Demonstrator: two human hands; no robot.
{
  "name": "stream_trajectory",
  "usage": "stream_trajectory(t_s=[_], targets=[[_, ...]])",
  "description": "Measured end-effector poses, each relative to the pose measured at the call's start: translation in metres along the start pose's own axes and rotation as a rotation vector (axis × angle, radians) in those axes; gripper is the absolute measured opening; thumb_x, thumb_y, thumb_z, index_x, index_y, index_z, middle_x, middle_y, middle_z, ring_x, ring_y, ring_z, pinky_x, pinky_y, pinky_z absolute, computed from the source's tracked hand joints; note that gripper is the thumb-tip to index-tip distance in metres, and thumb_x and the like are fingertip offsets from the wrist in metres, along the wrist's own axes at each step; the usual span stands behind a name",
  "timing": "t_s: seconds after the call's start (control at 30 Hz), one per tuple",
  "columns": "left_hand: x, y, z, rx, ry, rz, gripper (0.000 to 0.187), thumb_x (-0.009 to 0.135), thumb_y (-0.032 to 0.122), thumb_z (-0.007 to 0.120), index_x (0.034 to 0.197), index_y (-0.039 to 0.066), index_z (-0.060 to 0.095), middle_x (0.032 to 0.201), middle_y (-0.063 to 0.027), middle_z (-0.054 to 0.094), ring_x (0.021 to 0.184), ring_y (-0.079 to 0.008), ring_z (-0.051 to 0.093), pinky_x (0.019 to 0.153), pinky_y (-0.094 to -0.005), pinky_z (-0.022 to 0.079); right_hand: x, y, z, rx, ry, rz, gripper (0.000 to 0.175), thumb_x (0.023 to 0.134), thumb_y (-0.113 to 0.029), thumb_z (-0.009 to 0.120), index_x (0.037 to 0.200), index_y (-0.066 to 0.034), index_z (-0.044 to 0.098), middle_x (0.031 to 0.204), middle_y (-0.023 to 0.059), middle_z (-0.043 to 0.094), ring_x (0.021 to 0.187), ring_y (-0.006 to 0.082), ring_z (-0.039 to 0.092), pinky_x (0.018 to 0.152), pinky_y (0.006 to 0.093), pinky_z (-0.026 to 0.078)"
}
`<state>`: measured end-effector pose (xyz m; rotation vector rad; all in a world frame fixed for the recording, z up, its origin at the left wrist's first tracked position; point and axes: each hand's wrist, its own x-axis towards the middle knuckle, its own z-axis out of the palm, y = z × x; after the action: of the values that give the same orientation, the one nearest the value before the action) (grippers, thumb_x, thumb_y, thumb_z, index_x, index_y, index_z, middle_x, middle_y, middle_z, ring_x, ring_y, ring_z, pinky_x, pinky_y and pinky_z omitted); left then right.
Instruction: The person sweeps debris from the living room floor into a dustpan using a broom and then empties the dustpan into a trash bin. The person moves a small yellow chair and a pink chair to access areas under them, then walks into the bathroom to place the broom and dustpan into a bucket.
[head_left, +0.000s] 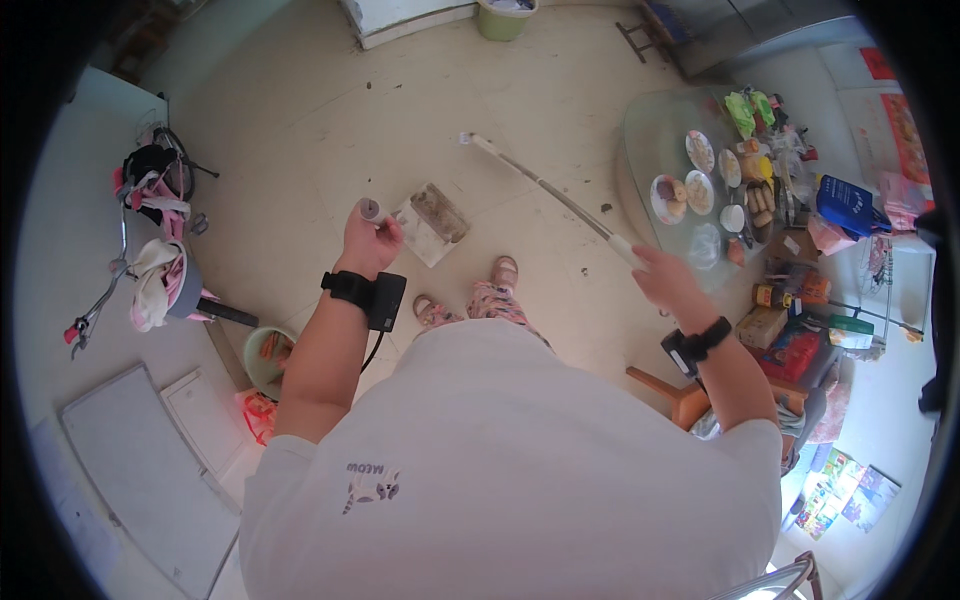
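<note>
My left hand (371, 238) is closed around the upright handle (370, 211) of a long-handled dustpan, seen nearly end-on. Beyond that hand the white dustpan (430, 223) is low at the floor, with grey dirt in its trough. My right hand (666, 279) grips the white end section of a long, thin pole (551, 187). The pole slants away to the upper left over the floor, and its far tip has a small pale cap. No bristles or head can be made out on it.
Dark debris specks (606, 208) dot the tiled floor (450, 97). On the right, a glass table (645, 135) bears plates of food. A bicycle (176, 161) and a green bucket (259, 360) stand left. Near my right arm is a wooden chair (686, 401). A green bin (508, 24) is at the back.
</note>
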<state>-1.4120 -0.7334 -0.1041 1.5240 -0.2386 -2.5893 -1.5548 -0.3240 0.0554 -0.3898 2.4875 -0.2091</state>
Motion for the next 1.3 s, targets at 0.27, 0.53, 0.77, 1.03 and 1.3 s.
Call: stream_trajectory(t_s=[0.27, 0.53, 0.77, 1.03, 1.3], targets=[[-0.003, 0.022, -0.023, -0.072, 0.013, 0.066, 0.022, 0.085, 0.025, 0.058, 0.083, 0.009, 0.043, 0.068, -0.0060, 0.048, 0.053, -0.0157, 0.052, 0.046, -0.0237, 0.049, -0.009, -0.025, 0.077, -0.090, -0.105, -0.246, 0.044, 0.078, -0.016, 0.059, 0.121, -0.0077, 0.056, 0.087, 0.0159, 0.066, 0.066, 0.0291, 0.065, 0.059, 0.0364, 0.052], [-0.004, 0.023, -0.028, -0.038, -0.007, 0.060, 0.024, 0.083, 0.024, 0.059, 0.081, 0.007, 0.041, 0.067, -0.0074, 0.047, 0.053, -0.0172, 0.051, 0.045, -0.0234, 0.049, -0.041, -0.024, -0.020, 0.268, -0.185, 0.169, 0.044, 0.078, -0.020, 0.063, 0.120, -0.0097, 0.058, 0.069, 0.0068, 0.060, 0.055, 0.0132, 0.057, 0.050, 0.0275, 0.046], [-0.009, 0.034, -0.053, -0.049, 0.022, 0.013, 0.023, 0.081, 0.021, 0.060, 0.082, 0.008, 0.041, 0.069, -0.0077, 0.047, 0.055, -0.0177, 0.051, 0.046, -0.0242, 0.049, 0.001, -0.018, 0.008, 0.064, -0.051, 0.051, 0.043, 0.078, -0.019, 0.060, 0.120, -0.0074, 0.057, 0.094, 0.0179, 0.066, 0.067, 0.0275, 0.065, 0.060, 0.0348, 0.052], [-0.027, 0.043, -0.069, -0.121, 0.071, 0.061, 0.022, 0.076, 0.018, 0.062, 0.078, 0.008, 0.043, 0.069, -0.0088, 0.046, 0.055, -0.0188, 0.052, 0.045, -0.0243, 0.049, -0.002, -0.029, 0.083, 0.232, -0.247, -0.086, 0.043, 0.078, -0.014, 0.060, 0.121, -0.0050, 0.056, 0.078, 0.0140, 0.063, 0.053, 0.0198, 0.058, 0.048, 0.0326, 0.048], [-0.029, 0.036, -0.036, 0.220, -0.177, -0.203, 0.020, 0.079, 0.021, 0.059, 0.071, 0.009, 0.045, 0.064, -0.0065, 0.052, 0.053, -0.0155, 0.053, 0.044, -0.0228, 0.047, 0.010, -0.026, 0.017, 0.510, -0.264, 0.093, 0.044, 0.078, -0.015, 0.062, 0.120, -0.0062, 0.058, 0.064, 0.0051, 0.055, 0.048, 0.0118, 0.049, 0.040, 0.0269, 0.040]])
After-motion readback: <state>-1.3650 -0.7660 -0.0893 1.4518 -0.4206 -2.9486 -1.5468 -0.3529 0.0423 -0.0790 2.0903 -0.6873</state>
